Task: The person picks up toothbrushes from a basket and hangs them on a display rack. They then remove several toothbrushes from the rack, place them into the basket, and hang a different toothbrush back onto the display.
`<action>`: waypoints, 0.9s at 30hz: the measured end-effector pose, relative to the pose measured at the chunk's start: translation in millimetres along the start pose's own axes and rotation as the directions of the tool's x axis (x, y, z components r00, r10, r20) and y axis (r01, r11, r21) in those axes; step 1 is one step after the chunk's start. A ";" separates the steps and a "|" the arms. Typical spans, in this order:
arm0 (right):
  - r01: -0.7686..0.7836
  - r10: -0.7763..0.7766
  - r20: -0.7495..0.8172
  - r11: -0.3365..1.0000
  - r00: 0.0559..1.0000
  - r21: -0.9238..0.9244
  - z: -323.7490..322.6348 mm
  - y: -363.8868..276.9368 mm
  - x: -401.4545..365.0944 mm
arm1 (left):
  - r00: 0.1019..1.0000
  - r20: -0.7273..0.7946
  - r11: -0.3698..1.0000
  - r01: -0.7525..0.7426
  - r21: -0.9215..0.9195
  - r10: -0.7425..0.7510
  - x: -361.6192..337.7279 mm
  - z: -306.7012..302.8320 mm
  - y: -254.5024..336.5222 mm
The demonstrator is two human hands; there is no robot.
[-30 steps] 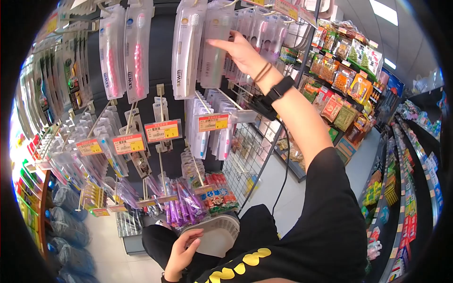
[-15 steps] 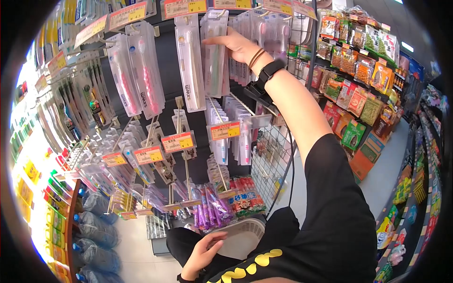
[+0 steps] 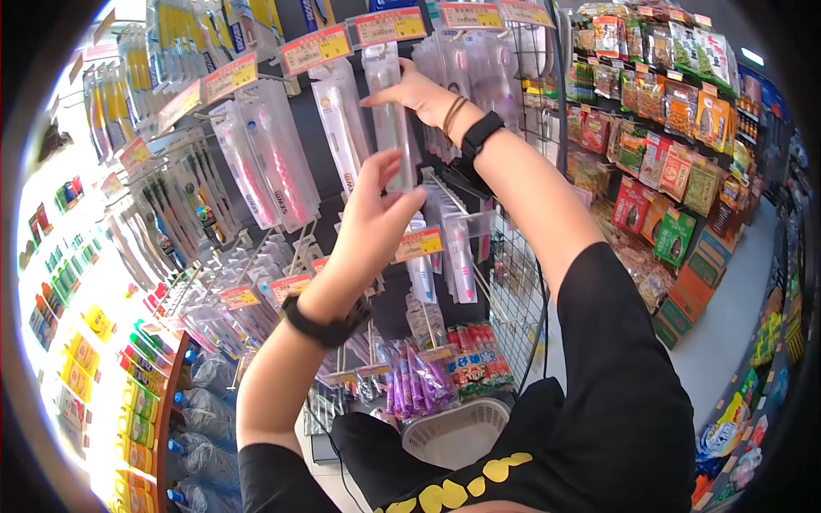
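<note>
My right hand [image 3: 419, 92] grips a packaged toothbrush [image 3: 390, 128] with a greenish handle, high on the rack. Its thumb lies across the front of the clear pack, and the other fingers are partly hidden at the right side. My left hand [image 3: 376, 209] is raised in front of the pack's lower end, thumb and fingers apart, with nothing in it. Just left of the held pack hangs another packaged toothbrush [image 3: 340, 124]. Packs with pink-handled toothbrushes [image 3: 275, 158] hang further left.
Red and yellow price tags [image 3: 316, 50] stick out on hooks. A wire mesh panel [image 3: 513, 286] borders the rack at right. Below stand a light plastic basket [image 3: 462, 432] and purple packets [image 3: 415, 376]. Large water bottles [image 3: 209, 410] line the lower left. Snack bags [image 3: 658, 107] fill the right shelf.
My left hand has risen from near my lap to the lower end of the toothbrush pack. My right hand stays on the pack. The view has shifted slightly left.
</note>
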State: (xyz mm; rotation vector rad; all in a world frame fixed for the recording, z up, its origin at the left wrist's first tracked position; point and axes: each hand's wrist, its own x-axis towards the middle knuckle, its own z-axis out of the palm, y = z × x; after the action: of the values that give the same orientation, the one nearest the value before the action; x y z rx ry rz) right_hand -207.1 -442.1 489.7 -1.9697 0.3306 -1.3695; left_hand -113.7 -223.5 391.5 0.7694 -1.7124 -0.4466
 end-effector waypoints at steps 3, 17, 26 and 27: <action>0.000 0.003 -0.127 1.000 0.992 0.022 3.2 -10.7 -0.4 | 0.983 -0.166 0.981 0.103 0.164 -0.075 43.0 9.5 -9.0; -0.128 0.160 -0.123 0.964 0.979 0.234 -4.4 -14.4 26.0 | 0.914 -0.308 0.930 0.327 0.168 -0.266 113.6 13.9 -71.0; -0.071 0.075 -0.002 0.962 0.997 0.265 -5.7 -42.3 10.4 | 0.902 -0.328 0.936 0.333 0.112 -0.282 121.3 10.4 -76.2; -0.085 0.082 0.021 0.959 0.996 0.271 -7.2 -41.8 9.8 | 0.912 -0.302 0.941 0.323 0.106 -0.279 119.7 9.7 -73.4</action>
State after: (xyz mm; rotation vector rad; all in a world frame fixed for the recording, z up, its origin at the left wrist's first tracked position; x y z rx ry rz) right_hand -217.0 -420.5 526.2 -1.7157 0.2062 -1.2783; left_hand -120.2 -359.9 425.6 1.1635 -1.3737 -0.3943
